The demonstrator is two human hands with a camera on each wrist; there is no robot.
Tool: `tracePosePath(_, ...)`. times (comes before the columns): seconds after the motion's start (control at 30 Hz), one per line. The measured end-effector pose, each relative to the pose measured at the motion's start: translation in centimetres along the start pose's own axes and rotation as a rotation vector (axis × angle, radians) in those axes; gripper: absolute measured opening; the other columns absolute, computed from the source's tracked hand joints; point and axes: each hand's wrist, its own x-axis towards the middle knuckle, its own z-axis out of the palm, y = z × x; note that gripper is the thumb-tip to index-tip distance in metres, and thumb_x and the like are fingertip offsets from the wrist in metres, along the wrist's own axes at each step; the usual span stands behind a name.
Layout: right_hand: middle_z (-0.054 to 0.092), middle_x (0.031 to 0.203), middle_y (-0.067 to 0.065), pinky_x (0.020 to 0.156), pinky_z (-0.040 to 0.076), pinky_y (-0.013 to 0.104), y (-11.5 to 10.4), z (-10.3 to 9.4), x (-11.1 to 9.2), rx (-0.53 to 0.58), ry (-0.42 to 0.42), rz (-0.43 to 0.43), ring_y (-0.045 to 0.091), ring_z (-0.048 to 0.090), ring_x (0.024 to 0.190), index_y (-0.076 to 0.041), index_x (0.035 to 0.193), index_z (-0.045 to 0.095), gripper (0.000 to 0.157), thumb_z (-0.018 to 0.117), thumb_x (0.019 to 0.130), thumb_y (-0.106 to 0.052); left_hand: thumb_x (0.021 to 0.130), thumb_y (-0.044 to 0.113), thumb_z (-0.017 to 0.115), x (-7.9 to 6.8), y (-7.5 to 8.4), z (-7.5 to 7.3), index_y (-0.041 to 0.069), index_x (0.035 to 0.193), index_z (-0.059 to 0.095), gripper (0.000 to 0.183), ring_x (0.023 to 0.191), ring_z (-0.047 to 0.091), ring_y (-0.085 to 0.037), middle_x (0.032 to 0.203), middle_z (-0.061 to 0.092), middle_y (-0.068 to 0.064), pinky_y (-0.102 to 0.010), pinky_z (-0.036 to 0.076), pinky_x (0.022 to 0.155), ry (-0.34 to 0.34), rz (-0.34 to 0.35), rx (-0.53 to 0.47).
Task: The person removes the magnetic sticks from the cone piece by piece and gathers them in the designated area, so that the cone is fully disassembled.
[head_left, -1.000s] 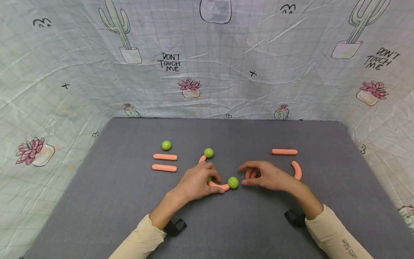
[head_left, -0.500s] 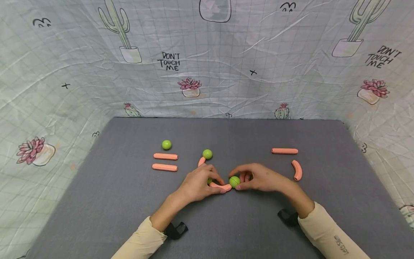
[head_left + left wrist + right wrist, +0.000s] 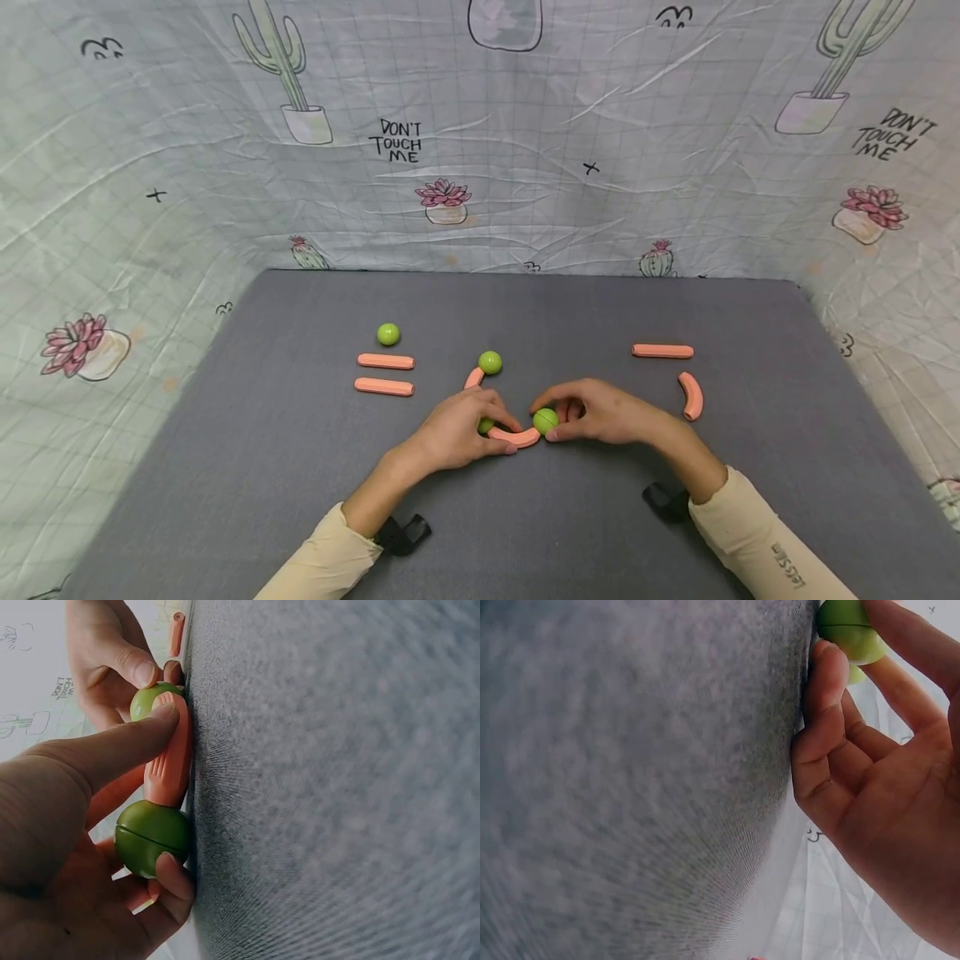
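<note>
My left hand [image 3: 457, 429] holds a curved orange stick [image 3: 516, 438] between thumb and fingers, low on the table. A green ball [image 3: 152, 836] sits at the stick's near end, and a curled finger of that hand touches it. At the other end is a second green ball [image 3: 546, 422], pinched between the thumb and index finger of my right hand [image 3: 603, 412]. Beyond my left hand, another orange stick [image 3: 474, 377], partly hidden by the hand, meets a third green ball [image 3: 490, 362].
Two straight orange sticks [image 3: 385, 387] lie to the left, with a loose green ball [image 3: 387, 334] behind them. On the right are a straight stick [image 3: 662, 351] and a curved stick [image 3: 691, 396]. A patterned cloth [image 3: 525, 167] rises behind the grey table [image 3: 570, 525].
My right hand has come left and taken hold of the green ball at the stick's end. The far ball and its stick have shifted slightly toward me and to the right.
</note>
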Motion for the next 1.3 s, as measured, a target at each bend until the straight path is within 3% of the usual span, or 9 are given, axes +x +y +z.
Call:
tracePosePath(0.4, 0.068, 0.091, 0.003, 0.069, 0.053, 0.024, 0.1, -0.2, -0.1, 0.012, 0.000, 0.005, 0.010, 0.062, 0.076, -0.011, 0.128, 0.072, 0.034, 0.077, 0.096, -0.022, 0.088, 0.029, 0.086, 0.2, 0.2, 0.0, 0.023, 0.101, 0.084, 0.015, 0.087, 0.061, -0.008, 0.094, 0.070, 0.007, -0.026, 0.051, 0.081, 0.008, -0.008, -0.022)
tracePosePath(0.87, 0.065, 0.093, 0.003, 0.072, 0.051, 0.023, 0.7, -1.2, -0.1, 0.052, -0.068, -0.004, 0.012, 0.060, 0.079, -0.011, 0.131, 0.069, 0.032, 0.071, 0.101, -0.023, 0.087, 0.027, 0.086, 0.3, 0.3, -0.1, 0.023, 0.099, 0.083, 0.013, 0.087, 0.061, -0.007, 0.093, 0.069, 0.007, -0.027, 0.051, 0.083, 0.021, -0.021, -0.026)
tracePosePath(1.03, 0.065, 0.095, 0.002, 0.073, 0.050, 0.024, 0.8, -1.5, -0.1, 0.046, -0.040, 0.036, 0.013, 0.059, 0.080, -0.014, 0.133, 0.067, 0.033, 0.069, 0.102, -0.024, 0.087, 0.028, 0.086, 0.2, 0.0, -0.1, 0.023, 0.100, 0.083, 0.014, 0.086, 0.061, -0.008, 0.094, 0.069, 0.007, -0.025, 0.050, 0.080, 0.017, -0.010, -0.031)
tracePosePath(1.3, 0.066, 0.093, 0.006, 0.068, 0.049, 0.025, 0.9, -1.7, 0.6, 0.045, 0.002, 0.041, 0.011, 0.058, 0.075, -0.010, 0.134, 0.066, 0.035, 0.068, 0.102, -0.024, 0.087, 0.023, 0.086, -0.1, 0.0, -0.2, 0.021, 0.102, 0.083, 0.015, 0.089, 0.063, -0.009, 0.097, 0.071, 0.005, -0.029, 0.053, 0.088, -0.001, -0.018, -0.058)
